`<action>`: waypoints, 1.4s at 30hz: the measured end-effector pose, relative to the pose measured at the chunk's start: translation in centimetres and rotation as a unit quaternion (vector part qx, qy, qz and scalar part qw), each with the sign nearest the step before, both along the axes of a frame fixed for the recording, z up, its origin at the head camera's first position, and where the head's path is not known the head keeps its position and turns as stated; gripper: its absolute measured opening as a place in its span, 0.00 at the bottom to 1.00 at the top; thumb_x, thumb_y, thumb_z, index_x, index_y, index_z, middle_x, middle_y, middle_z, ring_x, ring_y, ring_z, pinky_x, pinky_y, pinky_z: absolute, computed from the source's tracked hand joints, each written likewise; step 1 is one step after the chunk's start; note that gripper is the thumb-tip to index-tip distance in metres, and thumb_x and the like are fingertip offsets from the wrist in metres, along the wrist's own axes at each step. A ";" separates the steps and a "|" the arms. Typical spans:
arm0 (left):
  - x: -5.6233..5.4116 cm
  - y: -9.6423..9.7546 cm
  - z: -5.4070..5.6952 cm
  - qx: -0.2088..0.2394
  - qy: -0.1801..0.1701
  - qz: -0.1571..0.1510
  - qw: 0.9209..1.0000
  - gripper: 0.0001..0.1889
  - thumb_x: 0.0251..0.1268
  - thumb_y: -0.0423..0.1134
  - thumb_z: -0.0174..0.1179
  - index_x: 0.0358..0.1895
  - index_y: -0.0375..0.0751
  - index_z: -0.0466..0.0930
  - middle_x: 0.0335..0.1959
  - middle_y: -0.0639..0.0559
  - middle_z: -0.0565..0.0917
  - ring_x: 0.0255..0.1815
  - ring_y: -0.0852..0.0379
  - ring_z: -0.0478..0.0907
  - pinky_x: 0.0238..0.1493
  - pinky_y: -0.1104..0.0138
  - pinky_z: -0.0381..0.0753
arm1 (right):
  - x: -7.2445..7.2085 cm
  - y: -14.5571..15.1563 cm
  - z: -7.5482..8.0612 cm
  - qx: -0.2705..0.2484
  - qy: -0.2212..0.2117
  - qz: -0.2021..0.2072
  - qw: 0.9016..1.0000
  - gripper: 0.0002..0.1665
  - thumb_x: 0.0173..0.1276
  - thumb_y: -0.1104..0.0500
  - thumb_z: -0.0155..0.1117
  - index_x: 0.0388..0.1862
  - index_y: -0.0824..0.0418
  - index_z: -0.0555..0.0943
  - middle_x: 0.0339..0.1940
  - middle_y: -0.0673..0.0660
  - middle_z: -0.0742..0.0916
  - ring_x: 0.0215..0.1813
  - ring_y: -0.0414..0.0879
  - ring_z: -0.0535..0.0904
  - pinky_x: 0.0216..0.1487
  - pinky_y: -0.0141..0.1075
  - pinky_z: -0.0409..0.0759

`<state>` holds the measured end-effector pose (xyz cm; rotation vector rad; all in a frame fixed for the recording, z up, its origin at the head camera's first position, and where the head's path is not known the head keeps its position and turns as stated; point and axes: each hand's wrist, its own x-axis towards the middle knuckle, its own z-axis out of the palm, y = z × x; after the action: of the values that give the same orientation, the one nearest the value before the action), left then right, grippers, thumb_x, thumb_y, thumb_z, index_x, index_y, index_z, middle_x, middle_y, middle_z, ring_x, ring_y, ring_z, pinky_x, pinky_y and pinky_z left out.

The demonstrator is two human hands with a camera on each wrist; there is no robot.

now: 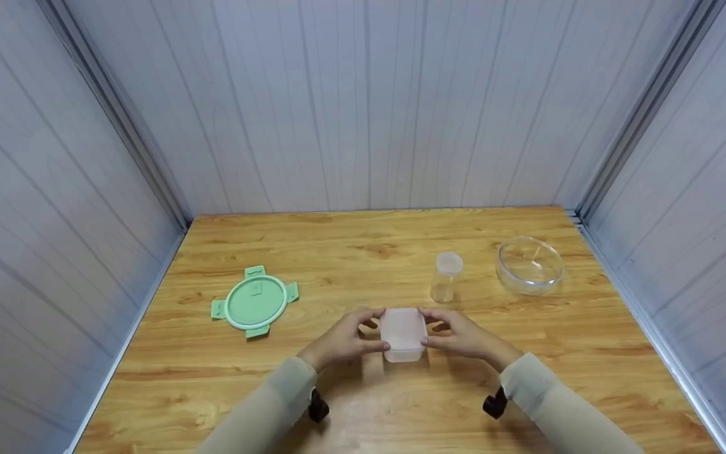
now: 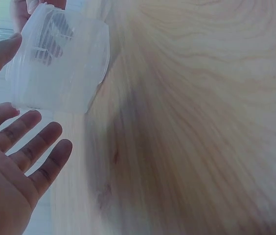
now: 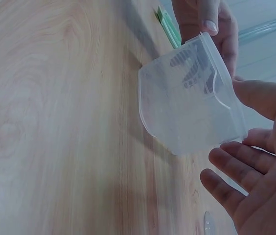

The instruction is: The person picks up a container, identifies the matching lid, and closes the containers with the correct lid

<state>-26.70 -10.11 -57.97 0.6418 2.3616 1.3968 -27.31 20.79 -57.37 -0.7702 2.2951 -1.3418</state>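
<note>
Between both hands is a small, translucent plastic box (image 1: 403, 334) with a whitish lid on top. My left hand (image 1: 347, 338) grips its left side at the lid's edge, thumb on the near corner and index finger on the far one. Mirroring it, my right hand (image 1: 464, 336) holds the right side at the lid's edge. In the left wrist view, the other fingers (image 2: 52, 156) of the left hand spread below the box. Likewise, the right wrist view has the right hand's lower fingers (image 3: 236, 171) extended beside the box's clear wall.
A green round lid (image 1: 256, 301) with side flaps lies at the left of the wooden table (image 1: 363, 258). Behind the box, to its right, stands a clear cylindrical jar (image 1: 446, 277) with a whitish cap. Farther right sits a round glass bowl (image 1: 529, 266). Panel walls (image 1: 363, 107) surround the table.
</note>
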 end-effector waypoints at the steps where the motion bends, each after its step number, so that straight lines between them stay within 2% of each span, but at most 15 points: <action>1: 0.0 0.0 0.0 0.004 -0.002 0.000 1.000 0.39 0.70 0.47 0.76 0.80 0.39 0.72 0.74 0.43 0.79 0.68 0.42 0.78 0.67 0.45 0.84 | 0.0 0.0 0.0 0.001 -0.002 0.000 1.000 0.41 0.80 0.58 0.69 0.81 0.78 0.64 0.73 0.77 0.79 0.68 0.71 0.80 0.71 0.66 0.80; 7: 0.0 0.1 -0.1 0.024 -0.009 -0.001 1.000 0.39 0.71 0.45 0.75 0.80 0.38 0.71 0.73 0.43 0.80 0.67 0.41 0.78 0.66 0.45 0.84 | 0.1 -0.1 -0.1 -0.008 -0.008 -0.011 1.000 0.42 0.80 0.58 0.70 0.81 0.78 0.64 0.71 0.76 0.81 0.68 0.70 0.81 0.71 0.63 0.81; 14: 0.6 0.7 -1.1 0.034 -0.002 -0.005 0.999 0.36 0.77 0.46 0.69 0.81 0.39 0.67 0.69 0.41 0.78 0.66 0.43 0.80 0.70 0.45 0.82 | 0.4 -0.4 -1.1 -0.042 -0.006 -0.048 0.998 0.43 0.77 0.61 0.73 0.80 0.79 0.65 0.68 0.75 0.81 0.67 0.69 0.81 0.70 0.64 0.81; 16: 0.7 1.1 -1.2 0.041 -0.008 0.010 0.999 0.34 0.79 0.47 0.67 0.80 0.38 0.67 0.68 0.39 0.79 0.64 0.43 0.81 0.69 0.45 0.82 | 0.4 -0.6 -1.2 -0.048 0.002 -0.063 0.997 0.43 0.76 0.61 0.72 0.79 0.79 0.64 0.68 0.76 0.81 0.66 0.68 0.80 0.69 0.65 0.81; 20: 0.4 2.2 -1.3 0.049 -0.015 0.057 0.997 0.27 0.84 0.49 0.61 0.74 0.36 0.73 0.63 0.38 0.81 0.62 0.42 0.82 0.67 0.44 0.83 | 0.4 -1.3 -1.3 -0.050 0.022 -0.103 0.993 0.37 0.78 0.61 0.70 0.76 0.80 0.68 0.63 0.74 0.83 0.61 0.63 0.83 0.65 0.53 0.85; 23: 0.1 3.0 -1.3 0.056 -0.011 0.087 0.995 0.24 0.86 0.50 0.57 0.69 0.35 0.77 0.59 0.39 0.84 0.59 0.43 0.84 0.65 0.47 0.84 | 0.2 -2.3 -1.3 -0.039 0.031 -0.149 0.988 0.29 0.79 0.60 0.68 0.69 0.78 0.75 0.56 0.69 0.87 0.55 0.55 0.84 0.58 0.41 0.84; 27: -0.3 3.8 -1.1 0.067 -0.006 0.126 0.990 0.18 0.87 0.49 0.56 0.60 0.37 0.83 0.53 0.43 0.87 0.51 0.49 0.84 0.56 0.56 0.86 | -0.1 -3.8 -1.2 -0.019 0.024 -0.233 0.972 0.19 0.80 0.55 0.68 0.58 0.69 0.84 0.46 0.60 0.89 0.47 0.46 0.82 0.50 0.35 0.81; 30: -0.6 4.5 -0.9 0.070 -0.003 0.161 0.985 0.15 0.86 0.46 0.56 0.53 0.37 0.85 0.48 0.45 0.88 0.46 0.54 0.83 0.48 0.63 0.85 | -0.4 -4.6 -1.1 -0.013 0.014 -0.281 0.959 0.15 0.80 0.53 0.68 0.50 0.64 0.88 0.39 0.56 0.88 0.42 0.44 0.80 0.44 0.33 0.79; 35: -0.8 5.3 -0.8 0.061 0.003 0.205 0.977 0.13 0.84 0.43 0.59 0.45 0.38 0.87 0.40 0.48 0.88 0.39 0.57 0.81 0.38 0.68 0.81 | -0.6 -5.5 -0.9 0.000 0.005 -0.316 0.949 0.19 0.82 0.48 0.66 0.36 0.61 0.86 0.29 0.51 0.84 0.33 0.43 0.77 0.33 0.33 0.76; 39: -0.9 5.7 -1.0 0.052 0.014 0.224 0.973 0.14 0.82 0.43 0.61 0.40 0.37 0.87 0.35 0.48 0.87 0.34 0.58 0.80 0.33 0.69 0.80 | -0.8 -5.9 -0.9 0.010 0.008 -0.324 0.946 0.24 0.82 0.46 0.66 0.26 0.58 0.82 0.21 0.48 0.78 0.27 0.42 0.72 0.28 0.32 0.70; 42: -0.8 5.9 -1.1 0.048 0.019 0.234 0.971 0.15 0.81 0.44 0.62 0.38 0.36 0.86 0.32 0.48 0.87 0.32 0.58 0.80 0.30 0.69 0.80 | -0.9 -6.1 -1.0 0.013 0.007 -0.329 0.944 0.25 0.81 0.45 0.67 0.23 0.56 0.81 0.20 0.47 0.77 0.26 0.42 0.71 0.27 0.32 0.70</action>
<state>-27.54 -4.24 -59.05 0.1315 2.5984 1.7046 -28.17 14.67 -58.37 0.0286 2.6957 -1.5493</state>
